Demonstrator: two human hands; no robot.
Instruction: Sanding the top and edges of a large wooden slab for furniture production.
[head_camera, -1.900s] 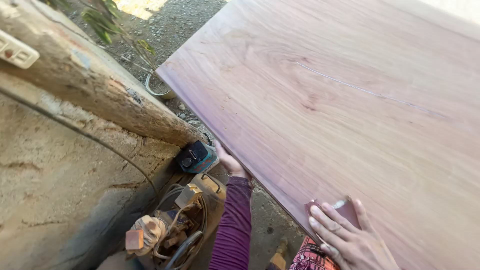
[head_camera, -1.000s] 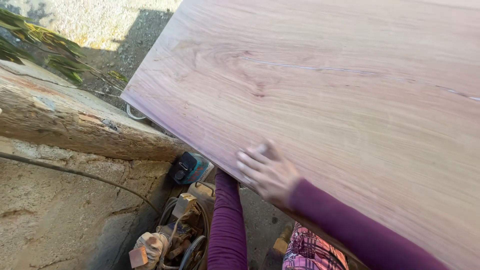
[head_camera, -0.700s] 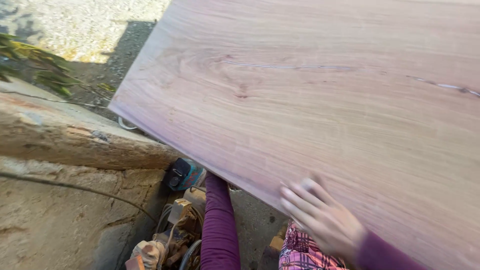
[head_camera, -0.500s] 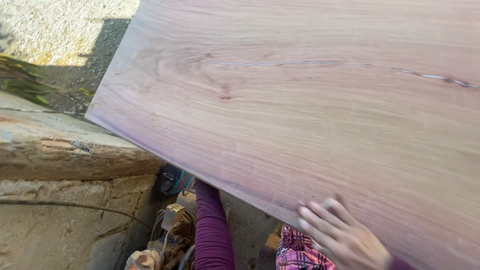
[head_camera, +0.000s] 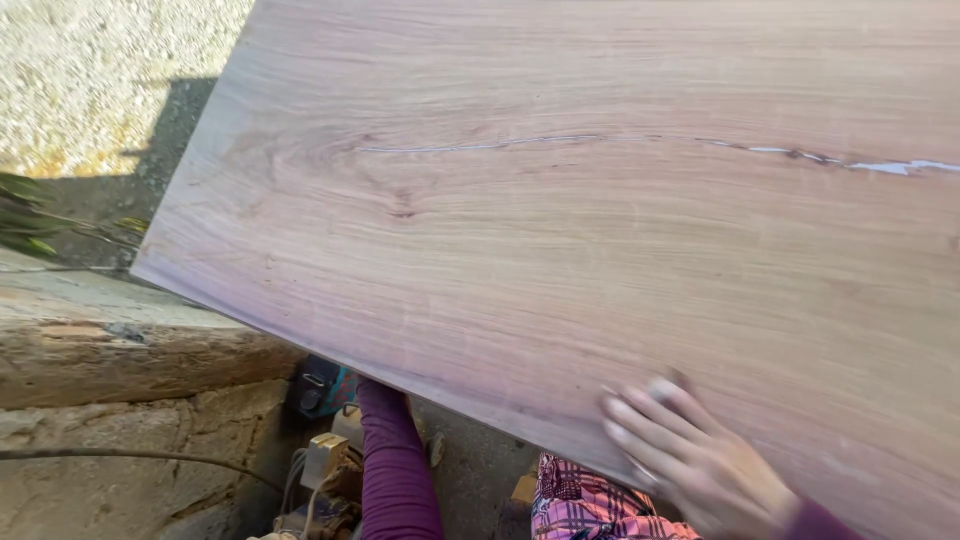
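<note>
A large smooth wooden slab (head_camera: 600, 230) fills most of the view, with a thin pale crack (head_camera: 600, 140) running across its upper right. My right hand (head_camera: 690, 460), blurred by motion, lies flat on the slab near its near edge. Its fingers press a small dark pad (head_camera: 678, 381), which is mostly covered. My left arm, in a purple sleeve (head_camera: 395, 470), reaches up under the slab's near edge. The left hand itself is hidden beneath the wood, close to a teal power tool (head_camera: 322, 388).
A rough stone or log ledge (head_camera: 120, 350) runs along the left below the slab, with a black cable (head_camera: 130, 455) over the wall under it. Tools and cords are piled (head_camera: 320, 480) by the sleeve. Gravel ground (head_camera: 100, 80) and green leaves (head_camera: 30, 215) lie at left.
My right hand has slid back and forth along the slab's near edge, first left, then right. The view has shifted right, showing more slab and the crack. The left arm stays under the slab.
</note>
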